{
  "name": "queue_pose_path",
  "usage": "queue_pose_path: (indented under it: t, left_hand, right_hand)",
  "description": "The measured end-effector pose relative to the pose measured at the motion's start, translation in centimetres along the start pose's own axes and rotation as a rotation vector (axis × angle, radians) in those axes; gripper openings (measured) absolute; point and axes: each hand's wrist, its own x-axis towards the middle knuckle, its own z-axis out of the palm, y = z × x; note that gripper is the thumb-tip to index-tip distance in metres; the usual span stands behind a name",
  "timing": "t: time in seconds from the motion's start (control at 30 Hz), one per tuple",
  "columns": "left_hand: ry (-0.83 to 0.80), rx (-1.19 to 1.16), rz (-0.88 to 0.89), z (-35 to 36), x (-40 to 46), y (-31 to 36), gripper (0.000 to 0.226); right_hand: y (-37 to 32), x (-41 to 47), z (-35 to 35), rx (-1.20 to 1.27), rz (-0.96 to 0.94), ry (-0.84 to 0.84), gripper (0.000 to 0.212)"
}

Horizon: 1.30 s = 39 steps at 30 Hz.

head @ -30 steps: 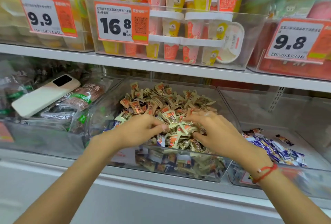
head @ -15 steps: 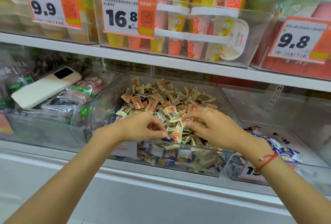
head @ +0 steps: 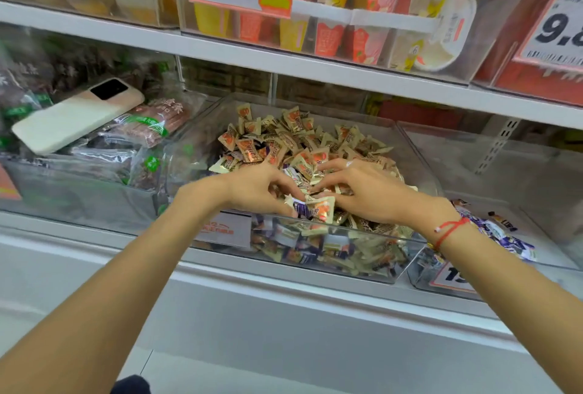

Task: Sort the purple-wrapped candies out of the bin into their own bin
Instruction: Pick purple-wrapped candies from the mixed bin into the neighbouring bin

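Purple-wrapped candy (head: 299, 206) sits at the near edge of the heap, pinched in the narrow grip of the left hand (head: 262, 190), beside an orange-printed one (head: 322, 209) that the right hand (head: 367, 193) touches with curled fingers. To do this well, I judge, pinch only the purple wrapper, let the orange one drop back into the mixed bin (head: 419, 173), then carry toward four o'clock, where purple candies (head: 504, 237) lie in the neighbouring bin (head: 555, 255) on the shelf.
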Motion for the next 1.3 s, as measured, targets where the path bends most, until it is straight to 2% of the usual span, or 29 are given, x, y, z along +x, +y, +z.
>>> queue_pose_path:
  t: [0.13, 0.2, 0.27, 0.33, 0.37, 0.4, 0.47, 0.53, 0.63, 0.7, 0.77, 0.83, 0.9, 1.03, 1.13, 1.3]
  left_hand:
    - [0.169, 0.02, -0.076, 0.4, 0.2, 0.2, 0.02]
    - [0.274, 0.067, -0.181, -0.2, 0.0, -0.2, 0.021]
    - [0.336, 0.104, -0.306, -0.8, -0.4, -0.8, 0.024]
    - [0.321, 0.08, -0.39, -1.3, -0.8, -1.3, 0.026]
    - [0.308, 0.08, -0.427, -1.4, -0.9, -1.6, 0.026]
    - [0.304, 0.105, -0.464, -1.6, -1.0, -1.7, 0.027]
    - [0.331, 0.173, -0.53, -2.0, -1.2, -1.9, 0.026]
    - [0.345, 0.144, -0.551, -2.2, -1.5, -2.0, 0.023]
    - [0.378, 0.012, -0.492, -2.2, -1.8, -2.0, 0.019]
    - [0.442, 0.006, -0.438, -1.7, -1.7, -1.9, 0.017]
    - [0.527, 0.024, -0.392, -1.1, -1.5, -1.6, 0.012]
    - [0.586, 0.004, -0.376, -0.8, -1.3, -1.2, 0.017]
    - [0.599, -0.04, -0.385, -0.8, -1.1, -1.1, 0.021]
    - [0.573, -0.119, -0.319, -1.1, -1.0, -0.1, 0.014]
    - [0.593, -0.173, -0.148, -1.5, -1.1, 2.2, 0.02]
    - [0.711, -0.112, 0.049, 1.5, -0.9, 6.7, 0.017]
  right_hand:
    - [-0.6, 0.4, -1.1, -0.174, 0.033, -0.055, 0.024]
    - [-1.1, 0.7, -1.7, -0.2, 0.059, -0.109, 0.021]
    - [-1.6, 1.4, -2.3, -0.174, 0.057, -0.033, 0.02]
    - [-2.3, 2.7, -2.5, -0.103, 0.046, 0.126, 0.022]
    - [-2.4, 3.5, -2.3, -0.085, 0.037, 0.154, 0.02]
    - [-2.5, 4.5, -2.0, -0.091, 0.021, 0.125, 0.021]
    - [-2.4, 6.2, -0.9, -0.155, -0.014, -0.033, 0.04]
    - [-2.3, 7.1, -0.1, -0.247, 0.001, -0.123, 0.047]
    - [-2.2, 7.4, 0.2, -0.284, -0.041, 0.018, 0.029]
    - [-2.1, 6.8, 0.4, -0.207, -0.06, 0.104, 0.018]
    - [-1.7, 6.0, 0.8, -0.082, -0.033, 0.144, 0.025]
    - [-1.5, 5.0, 0.6, 0.079, 0.033, 0.193, 0.026]
    - [-1.5, 4.1, 0.1, 0.237, 0.082, 0.237, 0.02]
    - [-2.2, 1.4, -1.4, 0.479, 0.076, 0.343, 0.024]
    - [-1.7, -1.7, -2.4, 0.467, 0.12, 0.419, 0.018]
    - [1.9, -8.4, -2.9, 0.401, 0.275, 0.695, 0.011]
